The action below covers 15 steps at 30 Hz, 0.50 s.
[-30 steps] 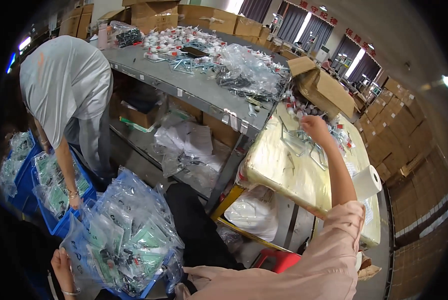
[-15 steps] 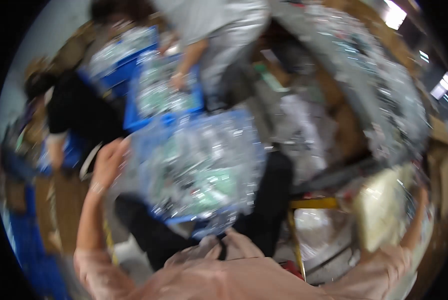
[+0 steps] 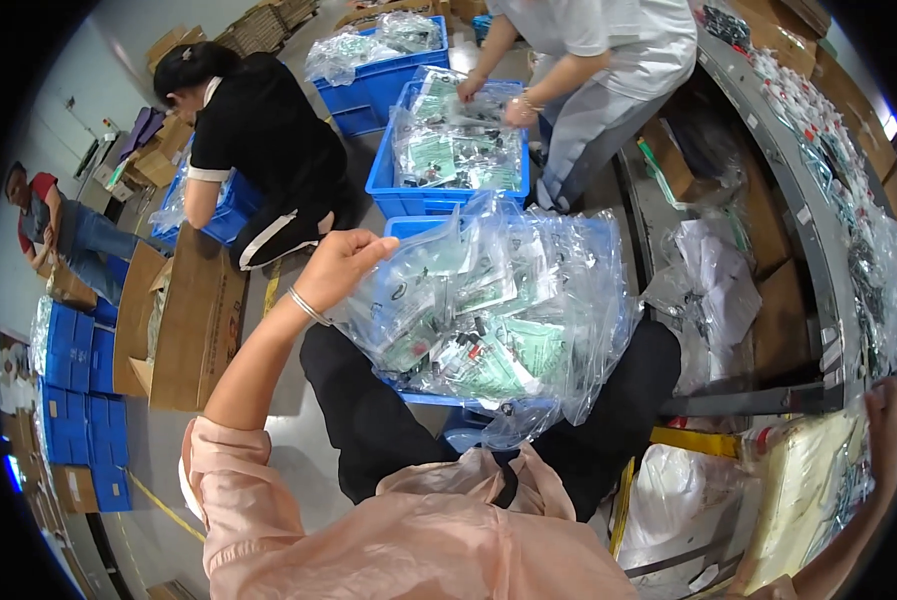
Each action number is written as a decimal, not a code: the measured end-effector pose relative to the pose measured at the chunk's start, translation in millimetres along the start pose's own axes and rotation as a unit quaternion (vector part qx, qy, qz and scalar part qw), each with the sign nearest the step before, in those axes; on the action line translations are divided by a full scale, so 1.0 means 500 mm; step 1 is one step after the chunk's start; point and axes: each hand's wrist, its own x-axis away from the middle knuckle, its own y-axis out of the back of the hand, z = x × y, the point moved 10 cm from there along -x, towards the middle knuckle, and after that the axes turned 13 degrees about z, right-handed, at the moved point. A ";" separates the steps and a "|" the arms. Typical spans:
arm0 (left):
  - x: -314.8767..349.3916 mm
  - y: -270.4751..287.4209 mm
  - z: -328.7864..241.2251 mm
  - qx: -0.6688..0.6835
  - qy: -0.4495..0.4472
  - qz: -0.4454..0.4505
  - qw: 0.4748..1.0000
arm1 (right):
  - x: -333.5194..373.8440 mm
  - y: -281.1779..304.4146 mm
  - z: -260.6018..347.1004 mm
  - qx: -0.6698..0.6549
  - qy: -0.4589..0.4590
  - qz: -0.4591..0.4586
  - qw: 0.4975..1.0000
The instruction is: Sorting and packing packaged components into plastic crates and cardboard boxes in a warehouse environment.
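My left hand (image 3: 343,268), a bangle on its wrist, pinches the upper left edge of a clear plastic bag (image 3: 608,290) that lines a blue crate (image 3: 408,226) between my knees. Inside the bag lie many small clear packets (image 3: 528,350) with green-and-white cards and small black and red pieces. At the far right rim of the view my right hand (image 3: 886,425) is raised beside the loaded grey bench. Its fingers are at the picture's edge and what they hold, if anything, cannot be made out.
A co-worker in white handles packets in another blue crate (image 3: 373,185) ahead. Another in black crouches left of it, near an open carton (image 3: 198,320). Stacked blue crates (image 3: 68,345) stand far left. The grey bench (image 3: 768,150) heaped with packets runs along the right.
The view has swung left and steadied, so the crate sits further right in it. My left hand remains at the bag's edge; my right hand stays far right.
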 end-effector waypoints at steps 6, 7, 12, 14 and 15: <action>0.015 0.004 0.129 0.067 -0.016 0.049 0.996 | 0.091 0.265 0.468 -0.164 0.149 -0.052 0.974; 0.015 -0.003 0.121 0.093 -0.036 0.065 0.993 | 0.080 0.259 0.489 -0.234 0.127 0.022 0.964; 0.048 -0.033 0.147 0.116 -0.031 0.075 0.990 | 0.028 0.162 0.831 -0.553 0.377 0.274 0.691; 0.051 -0.050 0.132 0.134 -0.034 0.090 0.986 | 0.022 0.102 0.932 -0.494 0.378 0.341 0.704; 0.054 -0.062 0.124 0.151 -0.033 0.106 0.982 | 0.018 0.100 0.979 -0.455 0.435 0.294 0.719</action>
